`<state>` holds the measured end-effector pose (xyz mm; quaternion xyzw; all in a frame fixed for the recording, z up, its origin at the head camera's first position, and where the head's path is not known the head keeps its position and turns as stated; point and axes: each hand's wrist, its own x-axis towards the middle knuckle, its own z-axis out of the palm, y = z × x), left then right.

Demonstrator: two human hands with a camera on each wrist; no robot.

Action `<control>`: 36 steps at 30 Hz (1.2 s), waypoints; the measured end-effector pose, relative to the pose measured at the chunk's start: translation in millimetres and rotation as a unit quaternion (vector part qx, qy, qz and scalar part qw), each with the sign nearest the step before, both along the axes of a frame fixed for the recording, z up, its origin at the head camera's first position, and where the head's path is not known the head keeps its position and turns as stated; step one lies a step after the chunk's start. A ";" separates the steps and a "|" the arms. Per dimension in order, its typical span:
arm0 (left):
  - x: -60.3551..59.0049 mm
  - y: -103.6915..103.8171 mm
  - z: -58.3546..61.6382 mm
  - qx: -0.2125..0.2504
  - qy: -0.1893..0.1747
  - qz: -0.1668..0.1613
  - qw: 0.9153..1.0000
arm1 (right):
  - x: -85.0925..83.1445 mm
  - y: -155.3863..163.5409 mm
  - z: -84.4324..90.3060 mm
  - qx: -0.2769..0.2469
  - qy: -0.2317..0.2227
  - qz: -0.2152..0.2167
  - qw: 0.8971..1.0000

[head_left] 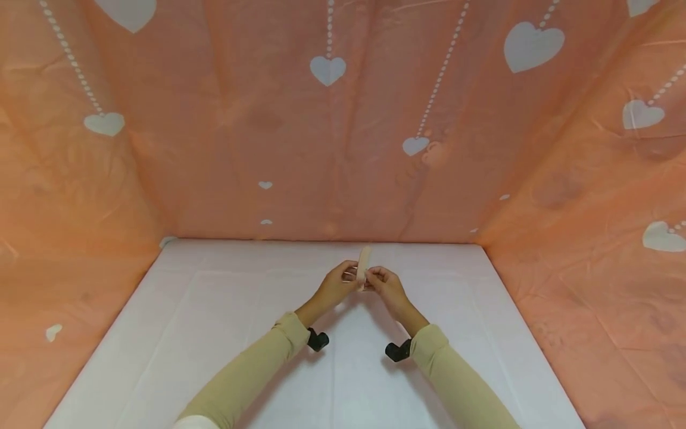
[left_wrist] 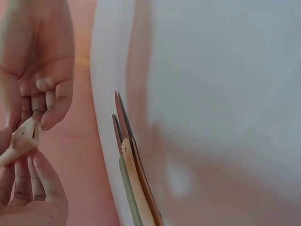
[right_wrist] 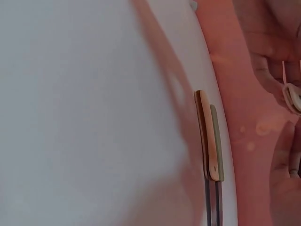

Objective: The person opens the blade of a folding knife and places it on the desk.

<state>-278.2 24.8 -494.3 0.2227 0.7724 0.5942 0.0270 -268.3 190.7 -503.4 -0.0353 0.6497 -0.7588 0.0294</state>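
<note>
In the head view my left hand (head_left: 337,285) and right hand (head_left: 388,289) meet near the table's far edge. Between them they pinch a narrow beige strip (head_left: 364,262), which points away from me. One end shows in the left wrist view as a small beige piece (left_wrist: 21,139) with a dark slot. Thin prongs rise from the held piece (right_wrist: 292,96) in the right wrist view. Slender items with peach, green and brown handles (left_wrist: 136,181) and thin pointed tips appear side by side over the white surface. Fingers hide much of the strip; its kind is unclear.
A white table (head_left: 257,357) lies beneath both arms. Orange cloth (head_left: 289,149) with white hearts hangs behind it and on both sides. A black wrist mount (head_left: 318,339) projects from the left wrist, and another mount (head_left: 398,351) from the right.
</note>
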 end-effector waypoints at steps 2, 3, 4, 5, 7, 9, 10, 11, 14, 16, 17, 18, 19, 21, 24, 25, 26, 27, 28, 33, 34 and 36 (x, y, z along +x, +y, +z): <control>7.1 -2.8 6.9 0.013 -0.005 -0.006 1.000 | 5.9 -0.2 2.0 0.008 0.001 0.010 1.000; 10.6 -4.4 10.6 0.016 -0.007 -0.009 1.000 | 7.7 -0.3 1.3 0.008 0.000 0.014 1.000; 14.0 -5.9 14.3 0.020 -0.009 -0.012 1.000 | 9.3 -0.4 0.9 0.009 -0.004 0.016 1.000; 17.0 -7.5 17.6 0.025 -0.013 -0.019 0.999 | 10.8 -0.2 0.8 0.011 -0.010 0.019 1.000; 21.9 -10.2 23.4 0.039 -0.033 -0.040 0.998 | 11.0 0.6 -2.1 0.006 -0.019 0.025 0.999; 20.3 -11.2 18.7 0.056 -0.052 -0.054 0.996 | 9.9 1.4 -4.6 -0.004 -0.026 0.030 0.999; 18.8 -11.3 14.8 0.069 -0.064 -0.062 0.994 | 10.0 1.5 -4.3 -0.003 -0.027 0.032 0.999; 17.0 -11.1 10.4 0.080 -0.073 -0.070 0.992 | 10.0 1.4 -4.3 -0.003 -0.025 0.032 0.999; 13.8 -9.3 -1.2 0.096 -0.092 -0.072 0.989 | 10.1 0.1 -4.2 -0.008 -0.013 0.026 1.000; 13.2 -7.8 -6.6 0.098 -0.097 -0.067 0.988 | 10.7 -1.5 -4.2 -0.009 -0.007 0.016 1.000; 13.5 -7.1 -7.9 0.099 -0.097 -0.064 0.988 | 11.2 -2.2 -4.3 -0.012 -0.007 0.011 1.000; 13.5 -7.1 -7.9 0.102 -0.096 -0.062 0.988 | 11.1 -3.2 -3.6 -0.011 -0.007 0.006 1.000; 13.2 -6.9 -8.0 0.107 -0.095 -0.061 0.988 | 10.9 -4.3 -3.7 -0.007 -0.006 0.000 1.000; 13.3 -7.5 -7.3 0.115 -0.101 -0.058 0.987 | 11.0 -6.5 -3.3 0.003 -0.005 -0.009 1.000; 14.1 -7.6 -7.5 0.125 -0.115 -0.056 0.984 | 11.9 -8.0 -4.7 0.014 -0.002 -0.019 1.000; 14.1 -7.6 -7.6 0.129 -0.122 -0.056 0.983 | 12.2 -8.4 -5.0 0.014 0.001 -0.021 1.000; 14.3 -7.8 -7.6 0.130 -0.125 -0.055 0.982 | 12.2 -8.7 -5.3 0.009 0.002 -0.023 1.000; 14.4 -8.0 -7.8 0.131 -0.128 -0.053 0.982 | 12.3 -8.7 -5.6 0.008 0.003 -0.026 1.000; 14.2 -8.0 -8.1 0.133 -0.129 -0.051 0.981 | 12.2 -8.9 -5.7 0.003 0.003 -0.027 1.000; 13.1 -8.6 -9.5 0.143 -0.137 -0.041 0.979 | 12.6 -8.5 -4.6 -0.024 -0.001 -0.024 0.999; 12.8 -8.7 -9.7 0.142 -0.137 -0.041 0.979 | 12.5 -8.5 -4.0 -0.028 0.001 -0.020 0.999; 12.8 -9.0 -9.4 0.140 -0.137 -0.043 0.980 | 12.5 -8.0 -3.0 -0.022 0.009 -0.014 1.000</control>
